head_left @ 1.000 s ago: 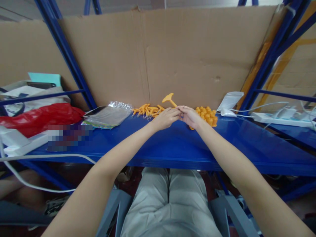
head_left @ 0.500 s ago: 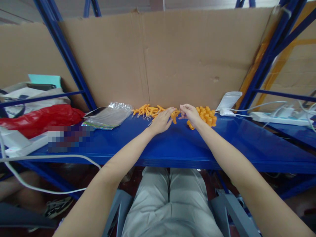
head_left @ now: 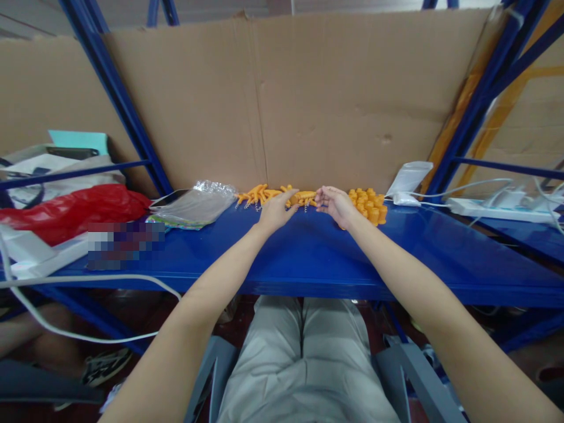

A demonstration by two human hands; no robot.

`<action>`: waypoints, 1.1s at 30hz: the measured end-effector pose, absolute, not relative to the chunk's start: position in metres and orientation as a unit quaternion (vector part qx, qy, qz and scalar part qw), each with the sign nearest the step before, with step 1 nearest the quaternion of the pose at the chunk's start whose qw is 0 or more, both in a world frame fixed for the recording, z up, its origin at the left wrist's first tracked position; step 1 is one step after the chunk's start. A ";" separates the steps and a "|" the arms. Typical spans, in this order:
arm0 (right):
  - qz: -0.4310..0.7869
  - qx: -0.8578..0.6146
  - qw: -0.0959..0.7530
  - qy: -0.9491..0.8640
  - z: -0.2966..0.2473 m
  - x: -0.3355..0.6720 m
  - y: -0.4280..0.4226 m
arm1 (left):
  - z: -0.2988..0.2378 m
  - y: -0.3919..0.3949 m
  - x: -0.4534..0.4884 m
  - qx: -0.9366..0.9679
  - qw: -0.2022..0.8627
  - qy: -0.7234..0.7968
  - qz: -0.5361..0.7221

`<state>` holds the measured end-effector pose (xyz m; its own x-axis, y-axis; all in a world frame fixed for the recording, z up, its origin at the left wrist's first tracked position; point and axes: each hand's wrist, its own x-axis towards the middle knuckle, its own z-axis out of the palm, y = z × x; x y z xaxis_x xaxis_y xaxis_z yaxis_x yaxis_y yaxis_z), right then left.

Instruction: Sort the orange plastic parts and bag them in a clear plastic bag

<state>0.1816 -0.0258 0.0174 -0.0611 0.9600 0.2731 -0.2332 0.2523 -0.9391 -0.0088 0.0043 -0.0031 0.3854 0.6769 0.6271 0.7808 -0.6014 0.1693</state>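
Several branching orange plastic pieces (head_left: 258, 194) with small metal chains lie at the back of the blue shelf. My left hand (head_left: 277, 211) is beside them, its thumb and fingers around an orange piece with a rounded end (head_left: 293, 201). Just right of it is another orange piece (head_left: 307, 196), a short chain (head_left: 305, 208) below it. At that piece's right end my right hand (head_left: 335, 205) has its fingers curled in; I cannot make out what is between them. Beyond my right hand sits a cluster of orange cup-like pieces (head_left: 368, 204), partly hidden by it.
Clear plastic bags (head_left: 196, 208) lie left of the pieces, near a red bag (head_left: 74, 211). A white packet (head_left: 409, 183) and a power strip (head_left: 502, 210) with cables are at the right. A cardboard sheet (head_left: 330, 106) stands behind; blue posts (head_left: 118, 100) flank it.
My left hand has moved left, away from my right hand. The orange piece between my hands now sits farther back, with its chain showing. My right hand has barely shifted.
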 end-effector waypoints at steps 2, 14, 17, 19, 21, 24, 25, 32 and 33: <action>0.523 -0.346 0.595 -0.502 0.019 0.183 -0.026 | -0.002 0.005 -0.008 -0.814 0.081 -0.449 -0.358; 0.581 -0.331 0.564 -0.484 0.022 0.188 -0.025 | -0.006 0.012 -0.007 -0.787 0.101 -0.394 -0.464; 0.553 -0.357 0.554 -0.510 0.025 0.191 -0.024 | -0.005 0.015 -0.008 -0.776 0.096 -0.393 -0.485; 0.489 -0.407 0.557 -0.534 0.026 0.197 -0.022 | -0.005 0.017 -0.011 -0.770 0.087 -0.403 -0.487; 0.359 -0.494 0.543 -0.577 0.026 0.203 -0.021 | -0.006 0.019 -0.014 -0.766 0.082 -0.416 -0.483; 0.080 -0.618 0.409 -0.667 0.023 0.214 -0.019 | -0.006 0.021 -0.019 -0.761 0.075 -0.436 -0.475; 0.011 -0.643 0.339 -0.686 0.021 0.217 -0.019 | -0.006 0.022 -0.020 -0.759 0.072 -0.441 -0.473; -0.016 -0.701 0.089 -0.708 0.008 0.218 -0.013 | -0.009 0.025 -0.019 -0.758 0.058 -0.441 -0.476; -0.016 -0.698 0.083 -0.711 0.007 0.217 -0.012 | -0.009 0.025 -0.019 -0.759 0.056 -0.439 -0.477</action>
<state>0.2171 -0.0121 0.0073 -0.0114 0.9900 0.1403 0.9955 0.0245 -0.0919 -0.0192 0.0254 -0.0095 0.1592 0.6140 0.7731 0.7206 -0.6075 0.3341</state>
